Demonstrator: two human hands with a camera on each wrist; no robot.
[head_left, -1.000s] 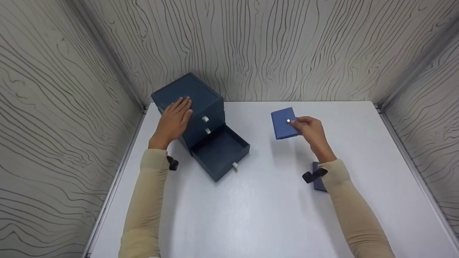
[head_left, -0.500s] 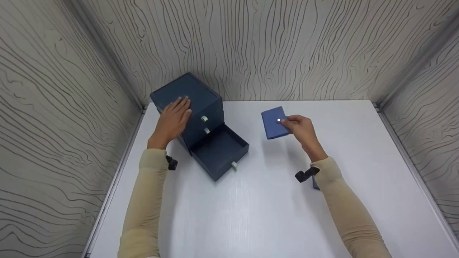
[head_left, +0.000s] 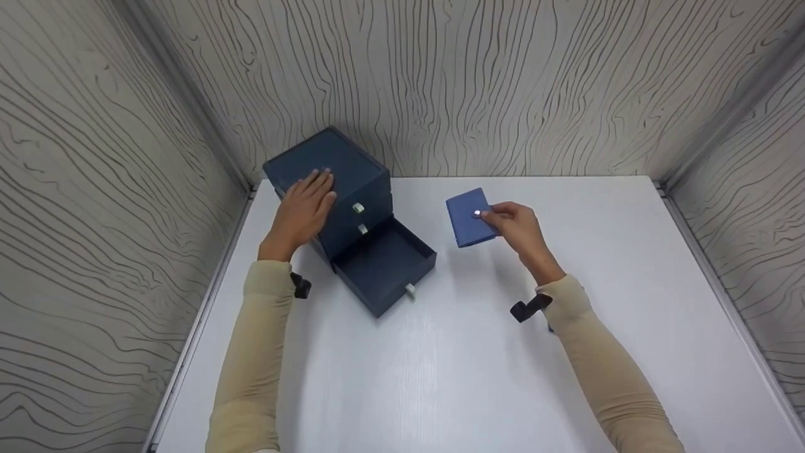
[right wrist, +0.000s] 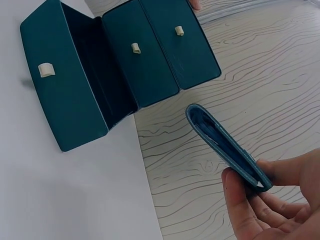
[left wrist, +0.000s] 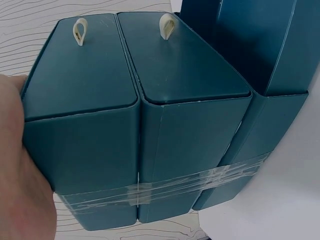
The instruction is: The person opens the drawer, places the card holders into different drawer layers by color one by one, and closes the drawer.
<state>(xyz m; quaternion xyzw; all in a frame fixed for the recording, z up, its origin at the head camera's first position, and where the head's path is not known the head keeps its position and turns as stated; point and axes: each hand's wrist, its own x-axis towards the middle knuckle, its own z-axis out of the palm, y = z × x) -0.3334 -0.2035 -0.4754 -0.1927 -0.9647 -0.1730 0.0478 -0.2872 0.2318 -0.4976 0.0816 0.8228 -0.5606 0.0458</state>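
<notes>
My left hand (head_left: pixel 297 214) lies with straight fingers on the top of a dark teal chest of small drawers (head_left: pixel 343 157). The chest's lowest drawer (head_left: pixel 385 258) is pulled out and looks bare inside; the two upper drawers are closed, each with a pale loop tab. To the right, my right hand (head_left: pixel 523 231) pinches a blue wallet (head_left: pixel 466 221) with a snap button by its right edge, thumb in front. The folded wallet (right wrist: pixel 220 145) shows its edge and inner layers in the right wrist view, held above the table.
The white table (head_left: pixel 402 384) stands between wood-grain patterned walls (head_left: pixel 478 88). A sliver of another blue thing (head_left: pixel 551 328) shows beside the right sleeve, mostly hidden. Clear tape (left wrist: pixel 170 187) wraps the chest's side in the left wrist view.
My right hand has carried the wallet leftward, closer to the pulled-out drawer. Its sleeve now covers most of the other blue thing. The left hand has stayed on the chest.
</notes>
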